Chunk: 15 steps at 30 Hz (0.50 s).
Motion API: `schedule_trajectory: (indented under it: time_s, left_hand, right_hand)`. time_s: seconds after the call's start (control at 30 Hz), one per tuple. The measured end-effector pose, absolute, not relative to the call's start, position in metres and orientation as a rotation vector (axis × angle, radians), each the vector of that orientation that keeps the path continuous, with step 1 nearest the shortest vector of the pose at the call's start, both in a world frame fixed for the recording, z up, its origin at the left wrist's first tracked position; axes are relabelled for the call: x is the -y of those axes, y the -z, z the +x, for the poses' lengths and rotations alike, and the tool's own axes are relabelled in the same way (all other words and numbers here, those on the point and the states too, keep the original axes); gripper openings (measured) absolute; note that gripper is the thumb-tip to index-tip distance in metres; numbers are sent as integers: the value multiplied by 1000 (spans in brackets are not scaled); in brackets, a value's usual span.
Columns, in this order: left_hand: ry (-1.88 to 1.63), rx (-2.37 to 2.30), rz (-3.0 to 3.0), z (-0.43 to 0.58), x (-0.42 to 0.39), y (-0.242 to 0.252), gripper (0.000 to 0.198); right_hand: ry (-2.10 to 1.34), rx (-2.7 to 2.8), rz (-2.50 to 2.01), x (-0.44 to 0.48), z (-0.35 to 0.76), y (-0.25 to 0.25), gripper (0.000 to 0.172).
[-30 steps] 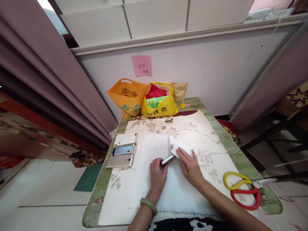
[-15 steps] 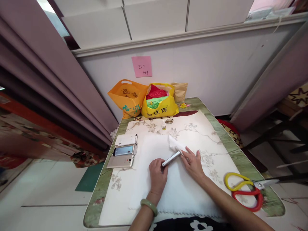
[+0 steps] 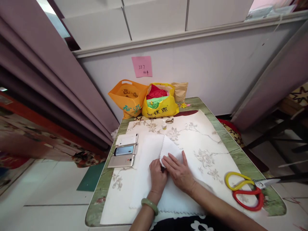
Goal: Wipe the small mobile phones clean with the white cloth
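A white cloth point(image 3: 144, 189) with pinked edges lies spread on the table, and its far corner point(image 3: 169, 148) is folded over toward me. My left hand point(image 3: 157, 175) is closed round the near end of a phone, only a dark bit of which shows between my hands; the rest is hidden under the fold. With fingers stretched out flat, my right hand point(image 3: 179, 171) presses on the folded cloth, right beside the left hand. Left of the cloth lie a white phone point(image 3: 126, 139), a phone with a blue screen point(image 3: 124, 150) and a gold phone point(image 3: 120, 161).
Scissors point(image 3: 247, 189) with yellow and red handles rest at the right edge. A small bottle point(image 3: 164, 125) and a folded metal item point(image 3: 169, 121) sit farther back. Behind them stand an orange bag point(image 3: 130, 99), a stuffed yellow bag point(image 3: 160, 110) and a brown pouch point(image 3: 180, 91).
My right hand has moved left and drawn the cloth corner over the phone, which was in plain sight before. My left hand has stayed in place round the phone's end.
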State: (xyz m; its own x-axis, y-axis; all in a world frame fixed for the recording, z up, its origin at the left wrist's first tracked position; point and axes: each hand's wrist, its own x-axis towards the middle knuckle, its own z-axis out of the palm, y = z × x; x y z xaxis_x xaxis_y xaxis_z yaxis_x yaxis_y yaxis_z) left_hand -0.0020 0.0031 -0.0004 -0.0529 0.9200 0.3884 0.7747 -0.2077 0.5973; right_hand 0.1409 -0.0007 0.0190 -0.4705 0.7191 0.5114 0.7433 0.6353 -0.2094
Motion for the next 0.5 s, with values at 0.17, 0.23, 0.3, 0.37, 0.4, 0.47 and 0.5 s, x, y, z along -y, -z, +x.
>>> schedule_trajectory:
  time_s: [0.17, 0.23, 0.3, 0.37, 0.4, 0.47, 0.5]
  left_hand:
    - [-1046, -1777, 2031, -2, -2, -5, 12]
    - [-1044, -1782, 2036, -1, -2, -5, 14]
    - [-1036, -1781, 2037, -1, -2, -5, 14]
    - [-1016, -1775, 2042, -1, -2, -5, 12]
    - [-1007, -1771, 2051, -1, -2, -6, 11]
    - [-1002, -1777, 2078, -1, -1, -8, 10]
    - [-1004, -1781, 2092, 0, -1, -10, 12]
  right_hand:
    - [56, 2271, -1289, -9, 172, -12, 59]
    - [53, 2270, -1317, -10, 180, -8, 62]
    - [40, 2247, -1339, -11, 183, -4, 64]
    - [13, 2215, -1359, -12, 183, 0, 64]
    - [-5, 2199, -1367, -13, 183, 2, 63]
    - [-42, 2179, -1378, -14, 183, 5, 62]
    - [-56, 2172, -1381, -14, 184, 5, 61]
